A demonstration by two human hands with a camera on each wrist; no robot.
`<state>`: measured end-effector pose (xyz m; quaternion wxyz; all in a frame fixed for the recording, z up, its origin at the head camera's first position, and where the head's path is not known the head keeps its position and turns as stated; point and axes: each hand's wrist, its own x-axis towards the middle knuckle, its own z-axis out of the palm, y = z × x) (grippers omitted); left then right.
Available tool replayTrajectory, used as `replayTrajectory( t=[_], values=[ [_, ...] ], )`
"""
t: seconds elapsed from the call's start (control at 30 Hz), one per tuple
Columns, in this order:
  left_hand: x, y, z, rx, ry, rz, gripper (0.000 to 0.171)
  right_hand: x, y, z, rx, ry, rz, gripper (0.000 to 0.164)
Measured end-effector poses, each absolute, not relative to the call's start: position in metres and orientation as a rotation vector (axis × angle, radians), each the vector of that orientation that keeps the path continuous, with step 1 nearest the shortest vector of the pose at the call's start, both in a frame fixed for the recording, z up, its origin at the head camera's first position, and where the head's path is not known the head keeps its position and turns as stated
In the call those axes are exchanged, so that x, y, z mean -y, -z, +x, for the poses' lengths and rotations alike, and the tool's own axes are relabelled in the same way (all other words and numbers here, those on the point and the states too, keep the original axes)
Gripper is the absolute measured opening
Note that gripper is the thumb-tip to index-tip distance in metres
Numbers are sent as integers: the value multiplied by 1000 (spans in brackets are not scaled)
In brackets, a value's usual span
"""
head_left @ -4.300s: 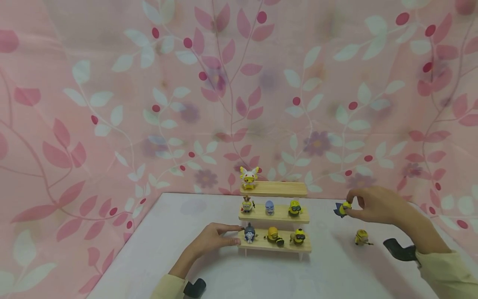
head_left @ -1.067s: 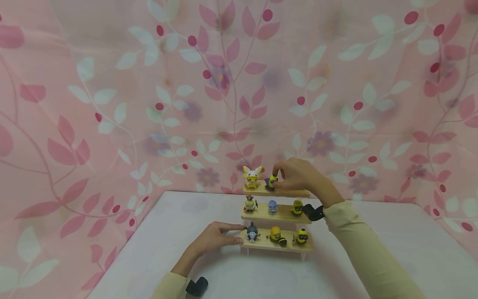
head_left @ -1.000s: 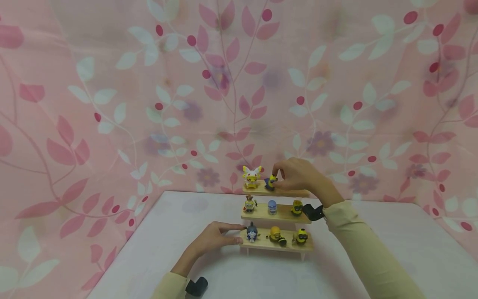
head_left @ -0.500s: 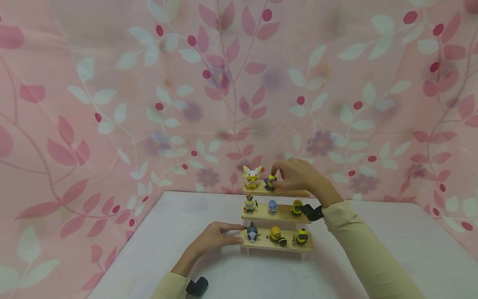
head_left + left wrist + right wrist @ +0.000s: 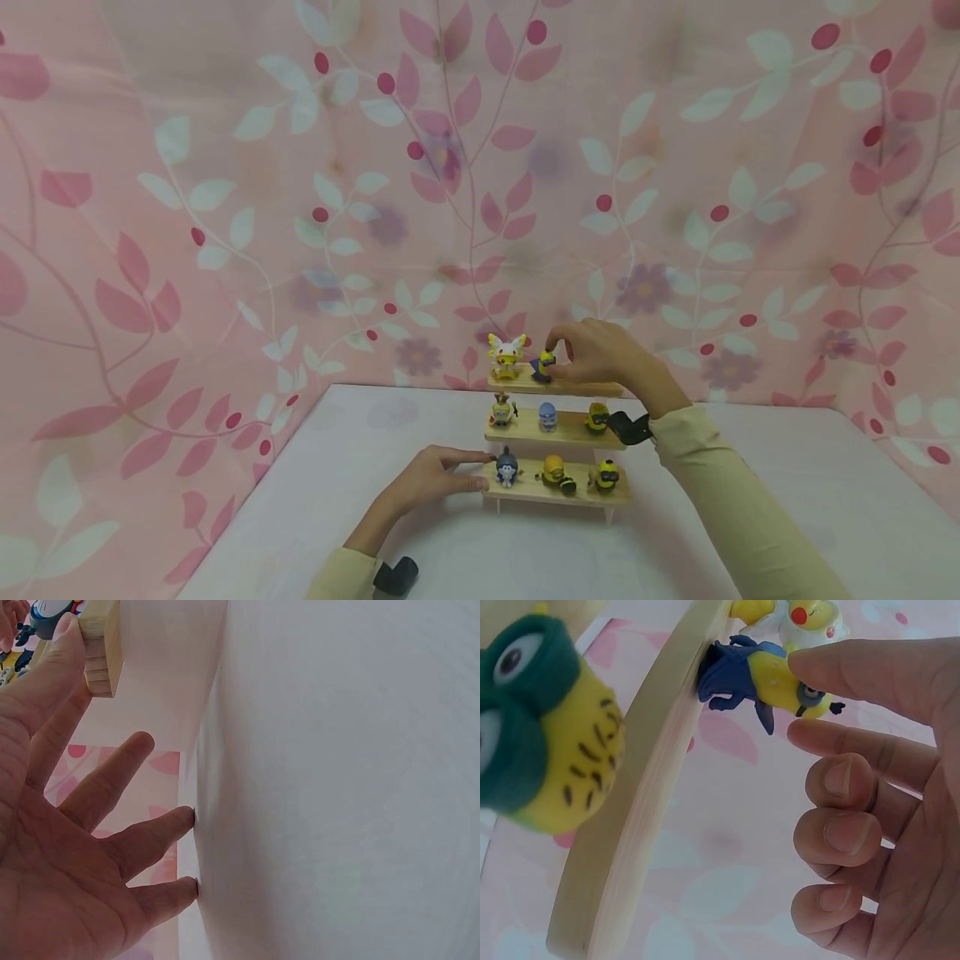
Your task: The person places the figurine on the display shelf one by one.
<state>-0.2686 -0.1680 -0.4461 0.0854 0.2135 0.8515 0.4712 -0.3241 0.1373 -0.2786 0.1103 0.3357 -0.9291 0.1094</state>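
A three-tier wooden display stand (image 5: 525,495) stands on the white table. My left hand (image 5: 426,485) pinches the left end of its lowest board between thumb and index finger; the other fingers (image 5: 154,838) spread out, two of them at the tabletop. On the top board, a minion figurine (image 5: 769,679) in blue clothes stands in the middle, right of a white-eared yellow figurine (image 5: 507,357). My right hand (image 5: 600,354) has thumb and index finger at either side of that minion's head, its other fingers curled loosely and holding nothing.
Three figurines stand on the middle board, among them a light blue one (image 5: 547,416) and a green-goggled minion (image 5: 555,727) close under my right wrist. The lowest board bears three more, including a grey-haired figurine (image 5: 507,468) by my left fingertips. A pink floral cloth (image 5: 450,208) hangs behind.
Over several seconds, my right hand has brought the blue-clothed minion figurine from the right onto the top board. During the last second it barely moves. My left hand keeps its place on the stand.
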Motion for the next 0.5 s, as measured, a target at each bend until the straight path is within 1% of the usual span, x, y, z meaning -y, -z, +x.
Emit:
replayTrajectory(
  t=[0.33,0.5],
  values=[
    [168,448,-270,-2531,-1410,654,38,-152,280,-323,2758,-319,941,32],
    [169,449,-270,-2533,-1409,672,38,-162,283,-323,2753,-319,939,29]
  ],
)
